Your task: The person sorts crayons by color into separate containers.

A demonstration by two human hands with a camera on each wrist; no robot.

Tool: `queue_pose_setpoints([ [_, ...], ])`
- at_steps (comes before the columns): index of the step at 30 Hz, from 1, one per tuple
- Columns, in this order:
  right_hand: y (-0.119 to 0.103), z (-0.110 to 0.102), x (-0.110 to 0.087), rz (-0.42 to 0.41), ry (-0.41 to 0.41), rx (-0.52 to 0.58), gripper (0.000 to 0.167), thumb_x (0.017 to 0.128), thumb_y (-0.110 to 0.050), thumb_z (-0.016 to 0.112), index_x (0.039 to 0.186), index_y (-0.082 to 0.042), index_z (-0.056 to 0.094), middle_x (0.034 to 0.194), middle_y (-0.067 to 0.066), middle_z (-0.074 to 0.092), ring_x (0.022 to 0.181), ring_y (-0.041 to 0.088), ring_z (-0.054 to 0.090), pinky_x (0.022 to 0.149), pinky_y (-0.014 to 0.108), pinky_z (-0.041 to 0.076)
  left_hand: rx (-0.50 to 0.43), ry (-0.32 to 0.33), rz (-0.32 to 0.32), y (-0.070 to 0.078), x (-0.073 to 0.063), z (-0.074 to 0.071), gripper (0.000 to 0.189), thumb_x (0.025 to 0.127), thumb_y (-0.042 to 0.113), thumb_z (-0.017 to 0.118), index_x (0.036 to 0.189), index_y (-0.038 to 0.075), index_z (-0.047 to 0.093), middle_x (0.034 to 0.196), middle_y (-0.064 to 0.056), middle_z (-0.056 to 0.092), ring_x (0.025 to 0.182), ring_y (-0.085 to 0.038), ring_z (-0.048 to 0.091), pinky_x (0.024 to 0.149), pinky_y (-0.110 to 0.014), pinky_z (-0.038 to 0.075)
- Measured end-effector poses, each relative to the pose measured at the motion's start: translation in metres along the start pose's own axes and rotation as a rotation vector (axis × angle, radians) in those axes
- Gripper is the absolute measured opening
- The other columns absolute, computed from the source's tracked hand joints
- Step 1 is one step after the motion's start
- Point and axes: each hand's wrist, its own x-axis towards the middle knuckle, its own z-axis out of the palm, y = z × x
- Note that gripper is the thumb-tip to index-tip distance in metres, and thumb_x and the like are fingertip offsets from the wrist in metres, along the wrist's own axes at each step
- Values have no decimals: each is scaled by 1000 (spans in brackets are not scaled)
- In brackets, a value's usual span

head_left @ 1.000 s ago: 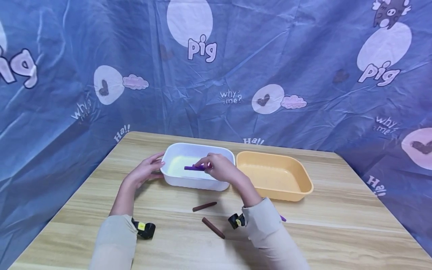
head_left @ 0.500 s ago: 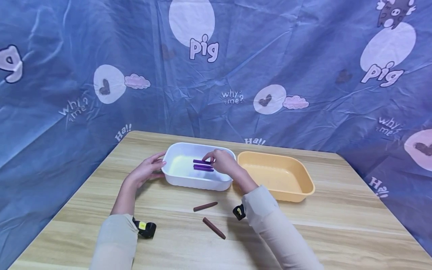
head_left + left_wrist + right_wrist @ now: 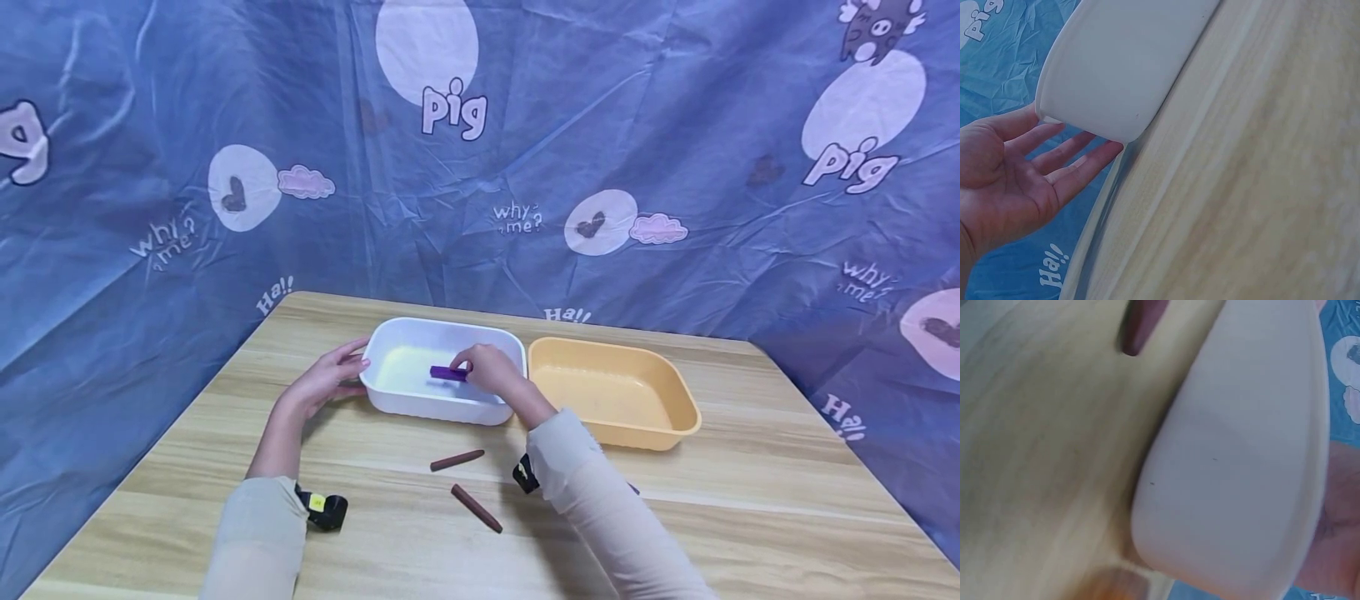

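White plastic makes the tub (image 3: pixel 438 410) that the left hand (image 3: pixel 322 382) holds, fingers nearly straight, thumb at the rim. Purple crayons (image 3: pixel 446 373) are inside, and two brown crayons (image 3: pixel 477 509) lie on the table (image 3: pixel 390 525) in front. The right hand (image 3: pixel 491 369) pinches the purple ones with bent fingers. The step looks like setting them side by side; the next move likely needs gentle fingers. Just beside stands a yellow tub (image 3: pixel 637 437).

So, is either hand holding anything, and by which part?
The right hand pinches the purple sticks by their right ends; the left hand grips the white bin by its left rim.
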Motion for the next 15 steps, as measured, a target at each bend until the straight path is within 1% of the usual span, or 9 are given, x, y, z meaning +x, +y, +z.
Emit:
queue_pose_setpoints([
  [3, 1, 4, 0, 21, -7, 3, 35, 75, 11, 59, 97, -11, 73, 81, 4, 65, 73, 16, 57, 64, 27, 47, 0, 2, -2, 0, 0, 1, 58, 97, 6, 40, 146, 0, 9, 142, -31, 20, 122, -41, 35, 92, -46, 43],
  [9, 0, 9, 0, 39, -23, -6, 37, 73, 12, 57, 100, -10, 73, 95, 8, 67, 85, 21, 60, 74, 30, 49, -1, -7, 2, 1, 0, 2, 58, 97, 6, 40, 146, 0, 8, 142, -32, 19, 123, -41, 34, 93, -47, 42],
  [13, -1, 12, 0, 48, -29, -11, 39, 73, 13, 56, 100, -10, 73, 100, 8, 67, 93, 23, 60, 80, 32, 49, 1, -9, 6, 2, -2, 2, 59, 97, 6, 40, 146, -1, 8, 142, -33, 19, 123, -43, 32, 93, -48, 41],
  [15, -1, 13, 0, 55, -25, -16, 39, 73, 13, 56, 99, -10, 73, 100, 9, 67, 93, 23, 60, 80, 33, 49, 5, -9, 7, 2, -2, 2, 59, 97, 6, 40, 146, -1, 7, 142, -33, 19, 123, -44, 32, 93, -49, 41],
])
